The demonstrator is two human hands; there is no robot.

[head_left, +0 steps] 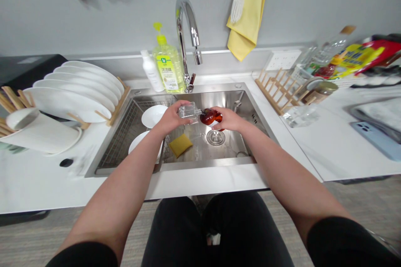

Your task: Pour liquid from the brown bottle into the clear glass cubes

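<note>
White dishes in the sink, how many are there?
2. One white dish sits at the back of the sink, just past the left hand. Another white dish sits nearer, partly behind the left forearm, beside the yellow sponge. The forearm may hide more.

An amber-brown bottle (210,117), a clear glass bottle (189,112) — and a mustard-yellow sponge (181,145)

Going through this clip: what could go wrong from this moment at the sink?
The clear glass bottle in the left hand is held above a white plate, so a slip could chip or break either one. Any liquid from the amber bottle in the right hand might miss and run into the sink drain.
</note>
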